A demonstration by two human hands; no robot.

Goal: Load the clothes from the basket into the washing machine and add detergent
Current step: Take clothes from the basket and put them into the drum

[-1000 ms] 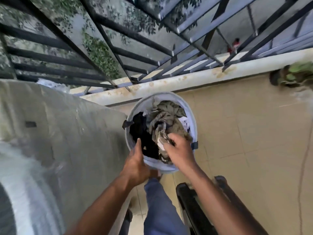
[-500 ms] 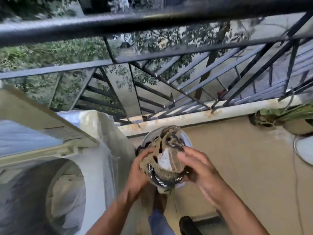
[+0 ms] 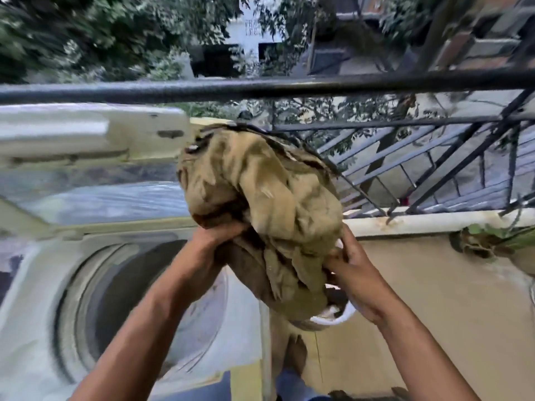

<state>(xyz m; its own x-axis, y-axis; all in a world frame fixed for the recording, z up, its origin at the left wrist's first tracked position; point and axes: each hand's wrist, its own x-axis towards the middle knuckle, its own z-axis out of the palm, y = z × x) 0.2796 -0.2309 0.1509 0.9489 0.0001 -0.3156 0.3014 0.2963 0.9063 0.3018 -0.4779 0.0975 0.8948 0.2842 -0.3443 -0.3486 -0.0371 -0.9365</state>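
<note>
Head view: your left hand [image 3: 215,237] and right hand [image 3: 351,270] both clutch khaki clothes bundle [image 3: 260,204], raised chest-high before railing [image 3: 260,88]. Washing machine drum opening [image 3: 139,308] lies down-left of bundle, nearer your left hand; lid [image 3: 86,131] up. Bundle's long axis runs roughly upright, tilted right toward its bottom. Basket not in view. No readable writing, frame blurred.

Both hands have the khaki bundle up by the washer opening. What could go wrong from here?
1. The khaki bundle is loosely bunched between the left hand and right hand; a white piece hangs underneath and may drop to the floor.
2. The bundle sits to the right of the drum opening, near the railing, so a careless toss could miss.
</note>
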